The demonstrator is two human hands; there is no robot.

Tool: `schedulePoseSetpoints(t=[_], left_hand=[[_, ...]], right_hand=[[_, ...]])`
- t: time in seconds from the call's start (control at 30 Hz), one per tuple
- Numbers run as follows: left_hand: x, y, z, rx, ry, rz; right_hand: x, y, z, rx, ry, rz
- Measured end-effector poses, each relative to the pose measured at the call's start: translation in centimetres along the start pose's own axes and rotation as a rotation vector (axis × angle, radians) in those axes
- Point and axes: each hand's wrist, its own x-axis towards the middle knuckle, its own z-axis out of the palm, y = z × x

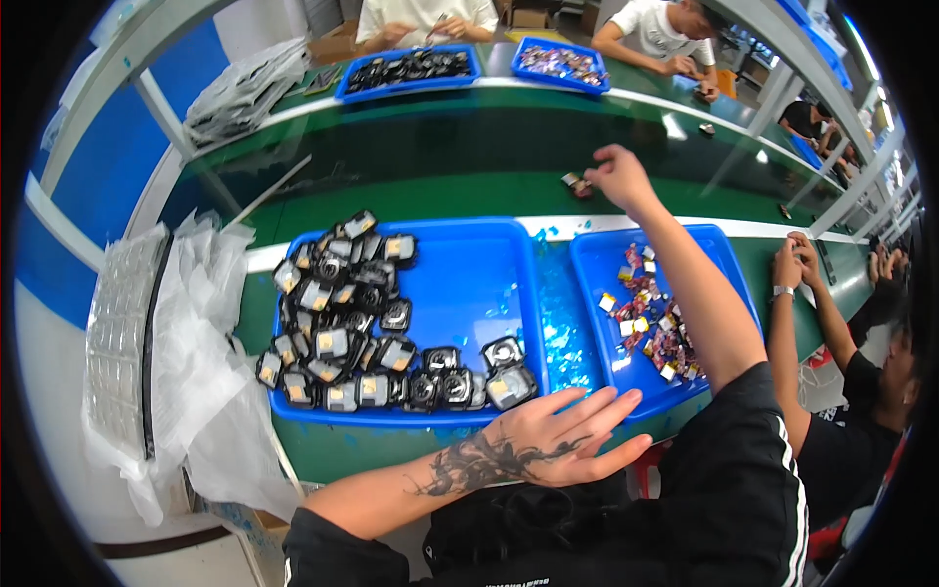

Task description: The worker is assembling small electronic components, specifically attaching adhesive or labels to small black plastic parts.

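My right hand (623, 181) reaches over the far green belt, fingers apart. Just beside its fingertips, a small electronic part (577, 185) with silver and reddish-brown pieces lies on the belt. Whether the fingertips still touch it is hard to make out. My left hand (562, 440) hovers at the front edge between two blue trays, palm down, fingers stretched out and holding nothing. Black-framed housings (372, 293) with grey squares fill much of the left blue tray (533, 284). The right blue tray (592, 284) holds many small reddish components (641, 303) with white and yellow pieces.
Clear plastic trays and crumpled film (196, 313) stand at the left. Blue film scraps (565, 333) lie between the trays. Metal frame posts (156, 112) rise around the bench. Across the belt, co-workers work near more blue trays (411, 76); another person's hands (797, 262) are at my right.
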Motion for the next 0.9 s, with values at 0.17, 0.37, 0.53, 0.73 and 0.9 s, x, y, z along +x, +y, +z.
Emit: schedulePoseSetpoints(t=[0.17, 0.37, 0.53, 0.73, 0.9], left_hand=[[-1.3, 0.0, 0.5, 0.005, 0.109, 0.017], [-1.2, 0.4, -0.9, -0.029, 0.146, -0.079], [-1.4, -1.0, -0.6, 0.080, 0.430, -0.414], [-0.3, -2.8, -1.8, -0.726, 0.507, -1.123], [0.5, -1.6, -1.1, -1.175, 0.568, -1.209]], right_hand=[[-12.8, -12.0, 3.1, -0.162, -0.568, -0.738], [-19.0, -10.7, 5.2, -0.460, -0.689, -0.851], [-19.0, -10.2, 4.4, -0.219, -0.720, -0.627], [-22.2, -11.5, 1.6, -0.169, 0.087, -0.994], [-23.8, -10.1, 0.0, 0.111, 0.071, -0.887]])
